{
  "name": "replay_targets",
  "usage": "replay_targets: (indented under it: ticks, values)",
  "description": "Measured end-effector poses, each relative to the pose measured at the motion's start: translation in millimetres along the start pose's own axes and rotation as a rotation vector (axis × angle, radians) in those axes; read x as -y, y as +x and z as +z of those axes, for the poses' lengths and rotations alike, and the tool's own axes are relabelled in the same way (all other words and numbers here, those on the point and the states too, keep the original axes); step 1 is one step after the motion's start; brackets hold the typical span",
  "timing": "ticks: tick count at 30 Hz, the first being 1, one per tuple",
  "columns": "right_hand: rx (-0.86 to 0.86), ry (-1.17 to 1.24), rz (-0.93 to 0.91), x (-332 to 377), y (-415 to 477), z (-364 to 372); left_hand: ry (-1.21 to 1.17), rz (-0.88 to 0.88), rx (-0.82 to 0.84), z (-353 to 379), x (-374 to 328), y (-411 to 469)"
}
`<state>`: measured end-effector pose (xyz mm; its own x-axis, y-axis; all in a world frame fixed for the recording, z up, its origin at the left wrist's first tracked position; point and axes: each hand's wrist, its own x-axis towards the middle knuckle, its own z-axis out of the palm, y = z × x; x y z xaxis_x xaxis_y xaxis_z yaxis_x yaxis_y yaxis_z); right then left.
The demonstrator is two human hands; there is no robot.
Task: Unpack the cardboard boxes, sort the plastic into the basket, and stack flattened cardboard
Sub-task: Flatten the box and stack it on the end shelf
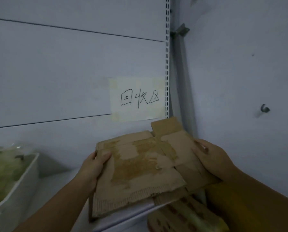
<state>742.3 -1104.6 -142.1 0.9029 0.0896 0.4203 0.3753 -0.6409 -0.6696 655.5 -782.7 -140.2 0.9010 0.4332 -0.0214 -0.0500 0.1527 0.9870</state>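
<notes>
A flattened brown cardboard box (139,166), with torn tape marks on its top face, lies over the right end of a white shelf (59,186). My left hand (93,166) grips its left edge, thumb on top. My right hand (213,158) grips its right edge. More flattened cardboard (170,198) shows under its near right corner. A white plastic basket (17,185) stands at the left of the shelf, filled with clear and greenish plastic wrap (4,164).
A paper note with handwritten characters (138,99) is taped to the back panel above the cardboard. A slotted metal upright (167,64) runs down the corner. A striped object (186,216) lies below the shelf's front edge.
</notes>
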Motion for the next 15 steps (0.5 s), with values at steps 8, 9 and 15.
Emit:
replay_targets:
  ticks: [8,9,15]
  values:
    - [0.216,-0.083,-0.061,-29.7,60.4,85.5,0.783,0.091,-0.135,-17.3,49.6,33.2]
    - [0.25,-0.011,-0.019,-36.1,61.3,91.6,0.797,0.048,-0.115,-21.9,55.6,38.4]
    - [0.306,-0.119,-0.062,-42.3,63.3,92.5,0.793,0.023,-0.101,-24.7,58.9,47.6]
